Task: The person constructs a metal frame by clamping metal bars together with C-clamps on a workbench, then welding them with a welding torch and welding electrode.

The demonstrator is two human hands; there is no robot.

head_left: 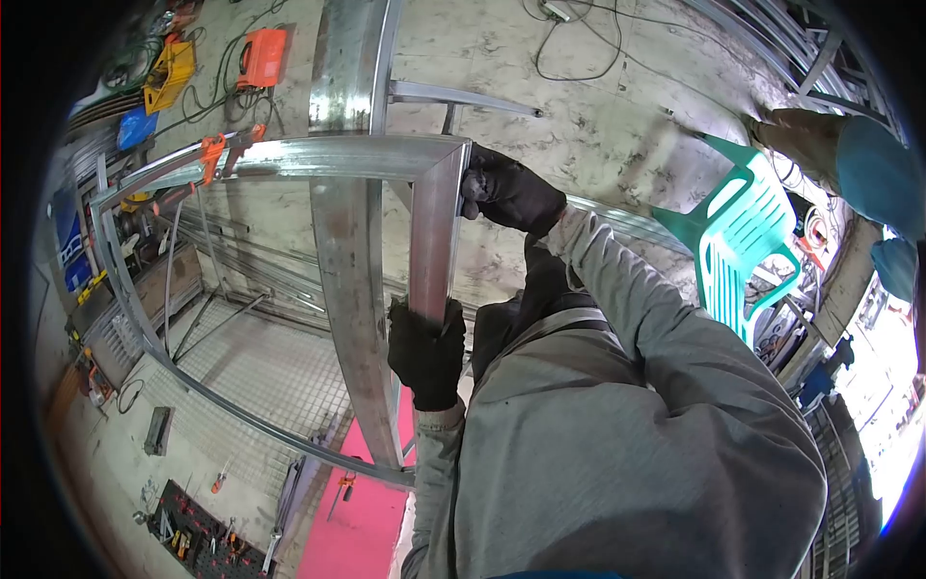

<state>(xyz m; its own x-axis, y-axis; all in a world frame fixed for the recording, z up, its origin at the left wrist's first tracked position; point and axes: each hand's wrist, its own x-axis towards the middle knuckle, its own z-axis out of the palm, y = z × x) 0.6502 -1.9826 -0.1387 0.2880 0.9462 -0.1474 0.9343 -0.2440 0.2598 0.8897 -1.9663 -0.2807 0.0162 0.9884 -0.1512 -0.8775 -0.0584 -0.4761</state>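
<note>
left hand [426, 352] and right hand [506, 193], both gloved, clench the steel frame [434, 232]; a slackened grip might let it twist against the orange clamp [217, 154], far left.
</note>
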